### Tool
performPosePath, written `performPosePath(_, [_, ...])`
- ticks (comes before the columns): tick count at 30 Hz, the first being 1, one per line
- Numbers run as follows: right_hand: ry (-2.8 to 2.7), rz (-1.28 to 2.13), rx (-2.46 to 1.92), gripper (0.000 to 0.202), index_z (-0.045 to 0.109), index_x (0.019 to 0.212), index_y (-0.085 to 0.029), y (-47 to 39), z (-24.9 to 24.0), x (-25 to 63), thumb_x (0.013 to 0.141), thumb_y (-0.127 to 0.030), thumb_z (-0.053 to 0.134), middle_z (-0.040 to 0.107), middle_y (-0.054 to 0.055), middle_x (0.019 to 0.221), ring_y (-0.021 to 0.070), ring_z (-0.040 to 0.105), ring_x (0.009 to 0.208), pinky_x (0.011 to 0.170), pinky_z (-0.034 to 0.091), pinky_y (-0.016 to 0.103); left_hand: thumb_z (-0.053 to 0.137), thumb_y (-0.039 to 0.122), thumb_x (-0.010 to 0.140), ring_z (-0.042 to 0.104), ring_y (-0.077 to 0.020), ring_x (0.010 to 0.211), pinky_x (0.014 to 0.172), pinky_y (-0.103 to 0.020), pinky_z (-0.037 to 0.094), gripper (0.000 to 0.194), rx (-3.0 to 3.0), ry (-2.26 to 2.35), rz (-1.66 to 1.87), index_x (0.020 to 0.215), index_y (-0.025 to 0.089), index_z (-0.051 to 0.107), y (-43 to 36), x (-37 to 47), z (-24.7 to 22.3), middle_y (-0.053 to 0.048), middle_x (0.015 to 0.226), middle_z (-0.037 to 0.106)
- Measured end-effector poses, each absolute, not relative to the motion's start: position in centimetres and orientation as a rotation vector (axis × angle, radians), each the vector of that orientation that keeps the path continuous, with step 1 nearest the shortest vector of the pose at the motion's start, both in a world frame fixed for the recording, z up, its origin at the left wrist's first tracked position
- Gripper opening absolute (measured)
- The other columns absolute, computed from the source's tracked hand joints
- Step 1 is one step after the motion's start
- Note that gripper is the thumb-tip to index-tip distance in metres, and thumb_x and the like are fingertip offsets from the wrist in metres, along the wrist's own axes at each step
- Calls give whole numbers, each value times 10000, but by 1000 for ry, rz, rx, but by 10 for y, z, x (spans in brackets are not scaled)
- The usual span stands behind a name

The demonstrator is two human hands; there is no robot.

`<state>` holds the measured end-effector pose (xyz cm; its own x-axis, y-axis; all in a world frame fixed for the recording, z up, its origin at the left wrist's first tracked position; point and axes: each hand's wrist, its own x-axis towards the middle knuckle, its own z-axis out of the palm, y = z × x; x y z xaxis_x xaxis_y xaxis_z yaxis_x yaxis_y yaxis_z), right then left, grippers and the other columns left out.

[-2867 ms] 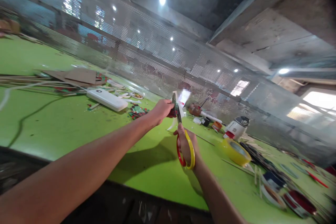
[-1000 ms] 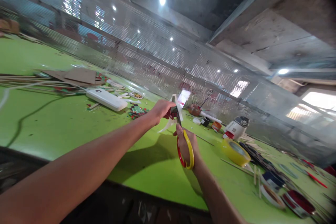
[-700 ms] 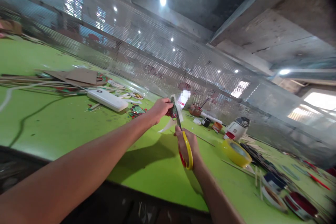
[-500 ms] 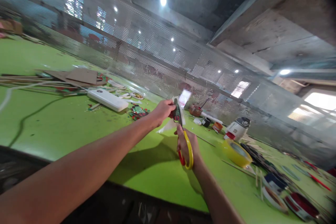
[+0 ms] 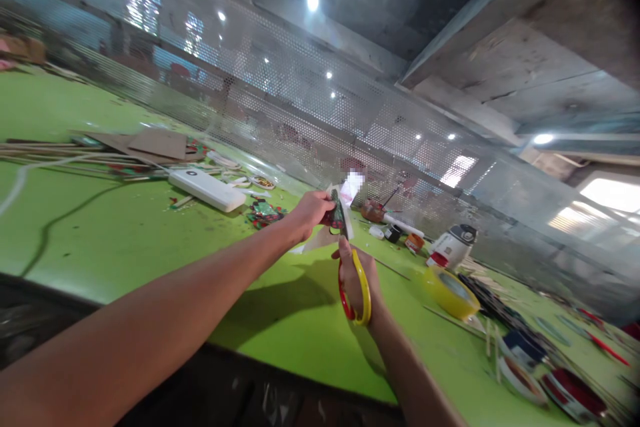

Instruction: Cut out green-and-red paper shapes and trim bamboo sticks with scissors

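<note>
Above the middle of the worktop (image 5: 295, 353), the left hand (image 5: 311, 209) is clamping its fingers on a dark patterned piece (image 5: 337, 215) beside pale strips (image 5: 320, 239), and the right hand (image 5: 356, 277) is gripping scissors (image 5: 367, 290). The blades are lying along the piece; cutting looks underway, how much remains being unclear, while red-green scraps (image 5: 265, 212) are lying left.

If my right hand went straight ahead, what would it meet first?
Your right hand would likely meet the dark patterned piece in your left hand; the scissors point that way, though depth is unclear.
</note>
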<state>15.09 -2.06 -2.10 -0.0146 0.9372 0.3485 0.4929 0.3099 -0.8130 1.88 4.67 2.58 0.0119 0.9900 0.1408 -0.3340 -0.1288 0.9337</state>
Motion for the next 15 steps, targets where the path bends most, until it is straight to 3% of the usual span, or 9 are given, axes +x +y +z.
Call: performPosePath(15, [-1714,521,-1330,617,647,758,-131,-11,-28,157,747,-710,434,380,-46,454,102,362,412,394,251,224,513,26,756,530,-102,425,501,-240,456,163,1046,875,1396,627,124,528,51,19,22,-6,503,548])
